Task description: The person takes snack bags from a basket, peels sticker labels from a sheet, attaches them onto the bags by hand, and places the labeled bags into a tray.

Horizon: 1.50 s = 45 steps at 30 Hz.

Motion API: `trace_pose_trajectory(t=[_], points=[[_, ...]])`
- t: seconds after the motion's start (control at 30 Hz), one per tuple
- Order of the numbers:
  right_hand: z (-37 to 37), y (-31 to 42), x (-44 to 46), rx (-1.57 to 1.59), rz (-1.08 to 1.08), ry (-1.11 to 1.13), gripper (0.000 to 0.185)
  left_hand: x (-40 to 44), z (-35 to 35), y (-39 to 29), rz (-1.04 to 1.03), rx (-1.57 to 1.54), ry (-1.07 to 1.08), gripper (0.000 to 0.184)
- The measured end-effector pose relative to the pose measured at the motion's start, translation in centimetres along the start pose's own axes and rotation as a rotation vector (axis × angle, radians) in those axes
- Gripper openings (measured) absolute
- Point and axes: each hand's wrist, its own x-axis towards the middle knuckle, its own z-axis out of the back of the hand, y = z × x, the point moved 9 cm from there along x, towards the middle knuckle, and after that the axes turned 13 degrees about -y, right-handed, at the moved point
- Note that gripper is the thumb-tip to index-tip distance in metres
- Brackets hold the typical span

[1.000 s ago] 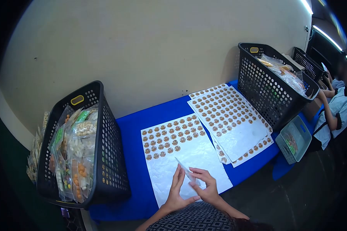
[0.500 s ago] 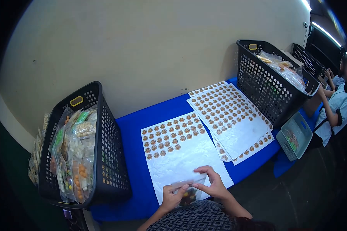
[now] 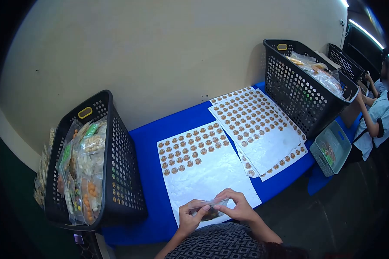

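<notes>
Both my hands grip a clear plastic bag [image 3: 209,214] with dark contents, held low over the near end of a sticker sheet [image 3: 194,185]. My left hand [image 3: 192,219] pinches the bag's upper edge on one side, thumb on top. On the other side, my right hand [image 3: 237,206] pinches the same edge with thumb and fingers. The two thumbs almost meet in the middle. Round brown stickers fill the sheet's far part, while its near part is bare white backing. What exactly lies in the bag is hard to make out.
A black basket [image 3: 124,172] of snack bags stands at left, another black basket [image 3: 285,86] at back right. More sticker sheets [image 3: 268,155] lie stacked on the blue tablecloth [image 3: 149,203]. A grey bin [image 3: 320,159] sits at right, near another person [image 3: 371,116].
My right fingers have come down onto the bag's edge, and my left fingers have shifted slightly up. The bag's top now lies flatter between both hands.
</notes>
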Motion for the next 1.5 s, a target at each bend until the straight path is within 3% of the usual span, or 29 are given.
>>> trace_pose_trajectory(t=[0.1, 0.23, 0.83, 0.93, 1.0, 1.03, 1.1, 1.17, 1.27, 1.3, 1.37, 1.4, 1.47, 1.5], points=[[0.9, -0.7, -0.3, -0.011, 0.024, 0.011, 0.01, -0.2, -0.6, -1.4, -0.117, 0.08, 0.004, 0.011], [1.9, -1.1, -0.6, 0.02, -0.055, -0.011, 0.01, -0.8, -0.1, -1.0, -0.137, 0.027, -0.079, 0.01], [9.3, 0.5, -2.2, -0.04, 0.05, 0.038, 0.009, -3.7, -3.9, -1.9, -0.254, 0.147, -0.241, 0.008], [9.9, 0.5, -2.5, 0.001, 0.036, 0.026, 0.008, -4.4, -5.5, -1.4, -0.303, 0.13, -0.146, 0.016], [10.8, -0.5, -2.9, 0.091, -0.05, -0.113, 0.007, -5.0, -4.6, -0.8, -0.201, -0.028, -0.424, 0.028], [10.5, -0.6, -3.2, 0.09, -0.047, -0.117, 0.007, -5.1, -4.9, -0.8, -0.203, -0.029, -0.421, 0.028], [11.6, -0.5, -3.5, 0.074, -0.001, -0.317, 0.006, -5.4, -6.3, -0.8, -0.247, 0.005, -0.296, 0.041], [10.8, 2.1, -3.8, -0.104, 0.163, -0.275, 0.011, -5.8, -8.4, -0.7, -0.265, 0.2, -0.084, 0.063], [8.3, 2.4, -5.0, -0.07, 0.163, -0.162, 0.025, -6.3, -10.3, -0.5, -0.343, 0.343, 0.082, 0.09], [7.3, 2.3, -5.5, -0.135, 0.204, -0.092, 0.034, -6.5, -10.3, -0.2, -0.31, 0.276, 0.095, 0.09], [5.7, 3.3, -6.0, -0.322, 0.318, -0.061, 0.039, -6.6, -9.7, -0.9, -0.247, -0.04, -0.004, 0.07], [5.5, 3.2, -6.2, -0.331, 0.324, -0.07, 0.039, -6.8, -9.4, -1.3, -0.252, -0.046, 0.006, 0.07], [4.2, 3.3, -6.8, -0.469, 0.469, -0.024, 0.053, -6.4, -6.3, 0.4, 0.0, -0.08, -0.191, 0.038], [3.7, 3.6, -7.0, -0.476, 0.472, -0.025, 0.053, -6.5, -5.5, 0.3, -0.003, -0.086, -0.187, 0.038]])
